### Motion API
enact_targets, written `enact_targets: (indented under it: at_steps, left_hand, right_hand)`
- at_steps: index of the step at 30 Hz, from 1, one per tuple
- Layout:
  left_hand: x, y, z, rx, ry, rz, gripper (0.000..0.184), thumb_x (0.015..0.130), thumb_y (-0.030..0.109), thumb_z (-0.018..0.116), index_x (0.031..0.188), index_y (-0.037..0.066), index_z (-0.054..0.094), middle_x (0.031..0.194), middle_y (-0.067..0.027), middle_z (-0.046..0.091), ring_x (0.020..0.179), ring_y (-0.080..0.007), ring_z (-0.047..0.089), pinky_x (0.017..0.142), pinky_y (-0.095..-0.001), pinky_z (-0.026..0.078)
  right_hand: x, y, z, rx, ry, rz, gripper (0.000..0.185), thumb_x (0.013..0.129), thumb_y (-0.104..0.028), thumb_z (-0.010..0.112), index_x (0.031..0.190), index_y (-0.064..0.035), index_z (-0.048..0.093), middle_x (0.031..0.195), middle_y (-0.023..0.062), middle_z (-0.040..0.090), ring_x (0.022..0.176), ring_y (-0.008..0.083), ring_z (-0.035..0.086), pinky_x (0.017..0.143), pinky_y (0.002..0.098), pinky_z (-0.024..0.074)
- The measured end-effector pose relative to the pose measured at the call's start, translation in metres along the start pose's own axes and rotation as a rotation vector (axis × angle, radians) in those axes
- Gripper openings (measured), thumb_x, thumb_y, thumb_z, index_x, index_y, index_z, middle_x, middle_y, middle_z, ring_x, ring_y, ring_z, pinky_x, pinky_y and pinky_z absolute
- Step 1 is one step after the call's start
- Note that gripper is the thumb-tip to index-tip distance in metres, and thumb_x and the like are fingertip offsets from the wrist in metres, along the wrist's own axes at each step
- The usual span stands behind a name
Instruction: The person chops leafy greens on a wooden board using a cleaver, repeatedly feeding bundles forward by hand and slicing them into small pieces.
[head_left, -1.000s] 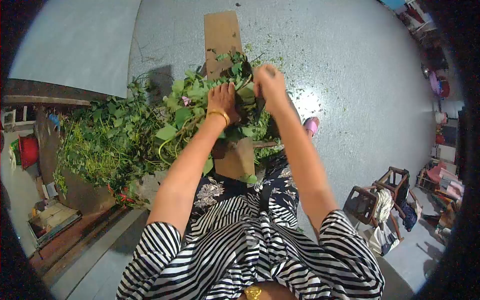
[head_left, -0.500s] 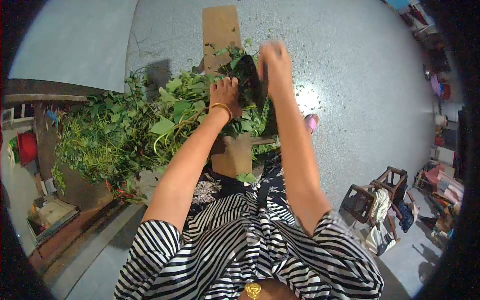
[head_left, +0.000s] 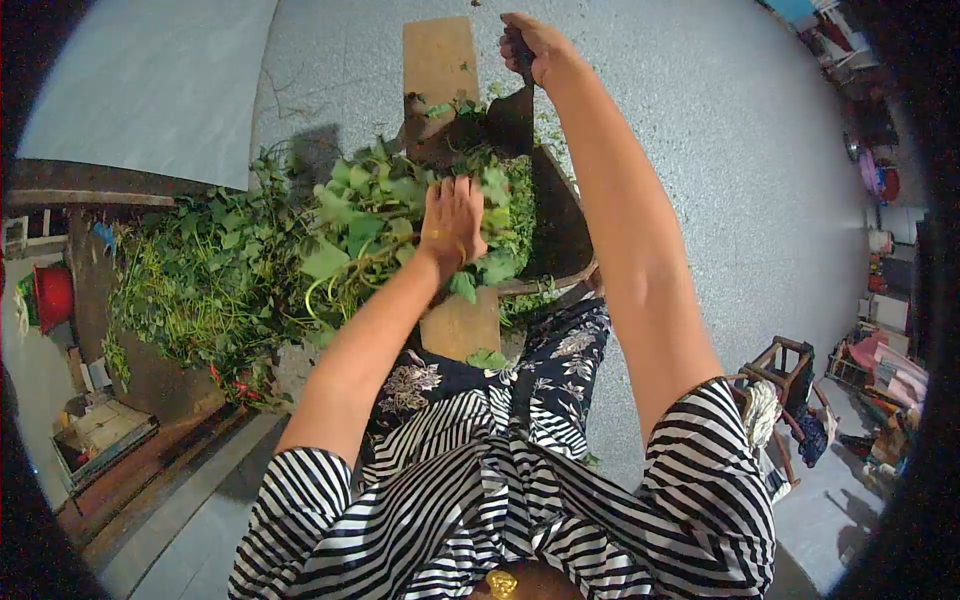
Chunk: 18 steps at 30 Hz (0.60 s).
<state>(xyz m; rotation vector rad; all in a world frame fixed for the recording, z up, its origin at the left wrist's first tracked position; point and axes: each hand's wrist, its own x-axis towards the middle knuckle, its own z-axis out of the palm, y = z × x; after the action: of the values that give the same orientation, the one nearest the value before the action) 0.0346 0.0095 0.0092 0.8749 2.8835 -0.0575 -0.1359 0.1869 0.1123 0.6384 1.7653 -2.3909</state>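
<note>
My left hand (head_left: 455,222) is closed over a bunch of leafy green vines (head_left: 368,205), pressing them onto a long wooden board (head_left: 440,60). The vines spread off to the left of the board. Farther forward, my right hand (head_left: 535,52) is wrapped around the dark handle of a broad-bladed knife (head_left: 510,122). Its dark blade lies over the board's right edge, beyond my left fingers and apart from them. Cut bits of leaf are scattered on the board near the blade.
A dark container (head_left: 562,225) with chopped greens stands right of the board. A big heap of vines (head_left: 200,285) fills the left side. A wooden stool (head_left: 782,365) with cloth on it stands at the right. A red basin (head_left: 54,298) is at far left.
My right hand has moved forward, away from my body, with the knife. My left hand has shifted slightly back toward me with the vines, and the dark container shows more fully.
</note>
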Motion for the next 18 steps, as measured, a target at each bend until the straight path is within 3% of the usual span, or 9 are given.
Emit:
enact_targets:
  at_steps: [3,5,7,9,12,17,18]
  left_hand:
    - [0.035,-0.014,-0.002,-0.03,-0.088,-0.024,0.094,0.051,0.041,0.073,0.128,0.003,0.033,0.125,-0.0143,0.039,0.118,-0.0306,0.036,0.099,-0.0478,0.027]
    - [0.037,-0.008,-0.008,0.001,-0.143,-0.05,0.094,0.05,0.042,0.074,0.127,0.005,0.034,0.121,-0.0133,0.041,0.116,-0.0302,0.037,0.096,-0.0466,0.03]
    - [0.033,-0.012,-0.004,-0.046,-0.043,-0.014,0.068,0.066,0.029,0.064,0.124,0.006,0.038,0.112,-0.0118,0.043,0.108,-0.0269,0.042,0.092,-0.0429,0.032]
    - [0.027,-0.005,-0.024,-0.015,-0.079,-0.046,0.062,0.065,0.025,0.065,0.12,0.007,0.041,0.106,-0.0091,0.046,0.101,-0.0248,0.045,0.088,-0.0368,0.034]
    - [0.022,-0.005,-0.016,-0.033,-0.051,-0.053,0.063,0.064,0.023,0.066,0.119,0.006,0.041,0.109,-0.0101,0.046,0.105,-0.0249,0.044,0.091,-0.0366,0.032]
    - [-0.013,0.014,-0.019,0.042,0.094,-0.058,0.063,0.067,0.025,0.064,0.122,0.005,0.04,0.115,-0.012,0.044,0.114,-0.0255,0.038,0.096,-0.038,0.029]
    - [-0.01,0.014,-0.004,0.08,0.055,-0.047,0.085,0.062,0.041,0.067,0.131,0.005,0.033,0.13,-0.0139,0.037,0.122,-0.0294,0.034,0.101,-0.0427,0.026]
  right_hand:
    - [-0.003,0.007,-0.005,0.047,-0.024,0.037,0.024,0.082,-0.026,0.058,0.071,-0.006,0.05,0.057,0.004,0.052,0.044,0.015,0.047,0.042,0.0277,0.0402]
    - [-0.06,0.024,-0.005,-0.043,0.087,-0.19,0.021,0.078,-0.024,0.062,0.074,-0.0062,0.052,0.058,0.0052,0.05,0.043,0.0152,0.045,0.041,0.0305,0.0373]
    - [-0.126,0.063,-0.01,-0.04,0.062,-0.301,0.02,0.078,-0.021,0.061,0.077,-0.005,0.05,0.058,0.0042,0.049,0.043,0.0126,0.044,0.039,0.0271,0.0352]
    - [-0.156,0.111,-0.01,0.094,0.164,-0.336,0.019,0.079,-0.021,0.058,0.077,-0.0043,0.048,0.056,0.003,0.047,0.042,0.0117,0.043,0.038,0.0253,0.0331]
    - [-0.158,0.105,-0.009,0.0,0.088,-0.269,0.018,0.082,-0.02,0.055,0.081,-0.0034,0.048,0.059,0.0053,0.048,0.043,0.0128,0.044,0.04,0.0256,0.0349]
    - [-0.095,0.033,-0.007,-0.068,0.02,-0.082,0.021,0.082,-0.023,0.056,0.076,-0.0039,0.049,0.056,0.005,0.048,0.043,0.0141,0.045,0.041,0.0277,0.0361]
    - [-0.07,0.025,-0.005,-0.044,0.034,-0.083,0.022,0.082,-0.023,0.056,0.074,-0.0037,0.05,0.056,0.0053,0.048,0.044,0.0144,0.045,0.04,0.0279,0.0363]
